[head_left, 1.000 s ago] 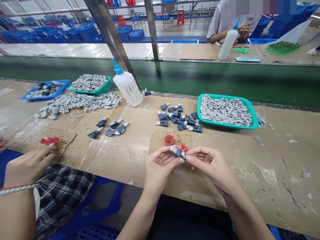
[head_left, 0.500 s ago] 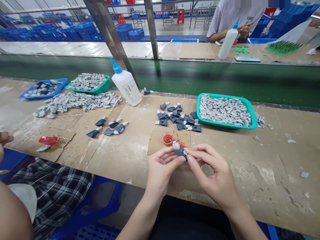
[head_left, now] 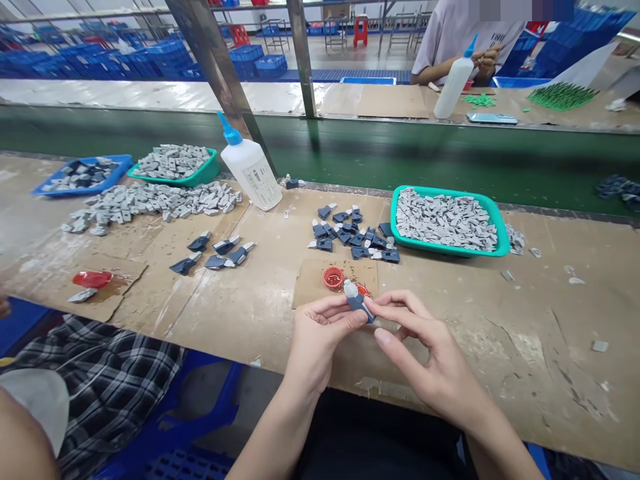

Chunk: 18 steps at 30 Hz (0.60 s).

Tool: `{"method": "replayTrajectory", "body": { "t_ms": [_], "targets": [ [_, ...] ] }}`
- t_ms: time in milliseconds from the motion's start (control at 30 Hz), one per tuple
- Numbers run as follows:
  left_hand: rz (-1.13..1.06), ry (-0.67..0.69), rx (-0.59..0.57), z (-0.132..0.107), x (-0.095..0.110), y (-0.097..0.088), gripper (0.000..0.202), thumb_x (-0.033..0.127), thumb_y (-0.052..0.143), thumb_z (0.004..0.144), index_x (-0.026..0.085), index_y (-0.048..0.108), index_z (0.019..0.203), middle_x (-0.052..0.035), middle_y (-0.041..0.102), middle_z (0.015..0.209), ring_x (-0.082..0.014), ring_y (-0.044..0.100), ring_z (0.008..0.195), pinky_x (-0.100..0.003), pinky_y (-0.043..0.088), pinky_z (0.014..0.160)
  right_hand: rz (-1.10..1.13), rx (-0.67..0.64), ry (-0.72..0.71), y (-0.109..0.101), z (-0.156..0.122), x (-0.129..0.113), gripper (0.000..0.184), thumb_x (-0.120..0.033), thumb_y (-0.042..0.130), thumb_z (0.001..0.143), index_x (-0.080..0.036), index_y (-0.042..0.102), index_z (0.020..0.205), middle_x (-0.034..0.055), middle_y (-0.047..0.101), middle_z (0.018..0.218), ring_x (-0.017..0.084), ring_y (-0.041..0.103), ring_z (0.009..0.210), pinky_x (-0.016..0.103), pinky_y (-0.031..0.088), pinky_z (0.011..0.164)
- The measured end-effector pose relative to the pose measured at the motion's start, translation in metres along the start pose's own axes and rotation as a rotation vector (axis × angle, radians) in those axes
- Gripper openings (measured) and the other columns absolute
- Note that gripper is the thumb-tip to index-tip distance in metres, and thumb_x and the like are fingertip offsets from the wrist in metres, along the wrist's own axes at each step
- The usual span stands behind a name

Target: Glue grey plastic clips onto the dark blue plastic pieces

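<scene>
Between the thumb and fingers of my left hand [head_left: 320, 337] is a small dark blue plastic part [head_left: 358, 304] with a light grey tip. My right hand [head_left: 425, 347] is beside it, the index fingertip touching the part's right side and the thumb held apart. Just beyond lie a round red cap [head_left: 333, 277] with liquid in it and a second red piece, partly hidden, on a cardboard piece [head_left: 305, 283]. Farther back is a loose pile of similar blue-and-grey parts [head_left: 350, 233]. A green tray [head_left: 453, 251] heaped with small grey pieces stands right of that pile.
A white squeeze bottle [head_left: 251, 172] with a blue nozzle stands left of centre. Several blue-and-grey parts, heaped grey pieces [head_left: 150, 203], another green tray [head_left: 203, 175] and a blue tray [head_left: 47, 190] are on the left. A green belt [head_left: 350, 153] runs behind; a person works across it.
My right thumb has come away from the blue part, while the index finger stays on it. Dark parts have appeared on the belt at the far right. The neighbour's hand at left has drawn back.
</scene>
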<state>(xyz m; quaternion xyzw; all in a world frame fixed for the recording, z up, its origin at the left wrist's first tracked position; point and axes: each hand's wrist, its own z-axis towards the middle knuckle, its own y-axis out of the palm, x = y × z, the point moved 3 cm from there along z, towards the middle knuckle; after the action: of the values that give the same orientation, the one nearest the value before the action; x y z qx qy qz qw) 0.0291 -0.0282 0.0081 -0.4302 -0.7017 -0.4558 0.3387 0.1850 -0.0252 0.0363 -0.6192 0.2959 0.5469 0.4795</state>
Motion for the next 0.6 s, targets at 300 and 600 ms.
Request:
{"method": "replayTrajectory", "body": {
  "t_ms": [300,600],
  "targets": [
    [0.069,0.084,-0.134,0.001,0.01,0.012,0.046,0.024,0.074,0.076,0.018,0.064,0.12,-0.0112,0.07,0.115,-0.0241,0.062,0.114,-0.033,0.048,0.101,0.038,0.078,-0.035,-0.039,0.005,0.006,0.037,-0.038,0.043,0.097,-0.031,0.065,0.125,0.0085,0.057,0.127,0.026,0.056,0.11,0.034,0.054,0.075],
    [0.495,0.523,0.295,0.026,0.045,-0.086,0.027,0.028,0.066,0.081,0.023,0.063,0.107,-0.006,0.067,0.106,-0.0209,0.063,0.105,-0.031,0.045,0.097,-0.7,0.411,0.085,-0.173,0.093,0.052,0.025,-0.031,0.058,0.084,-0.023,0.074,0.103,0.0078,0.072,0.108,0.026,0.063,0.099,0.034,0.049,0.075]
  ]
}}
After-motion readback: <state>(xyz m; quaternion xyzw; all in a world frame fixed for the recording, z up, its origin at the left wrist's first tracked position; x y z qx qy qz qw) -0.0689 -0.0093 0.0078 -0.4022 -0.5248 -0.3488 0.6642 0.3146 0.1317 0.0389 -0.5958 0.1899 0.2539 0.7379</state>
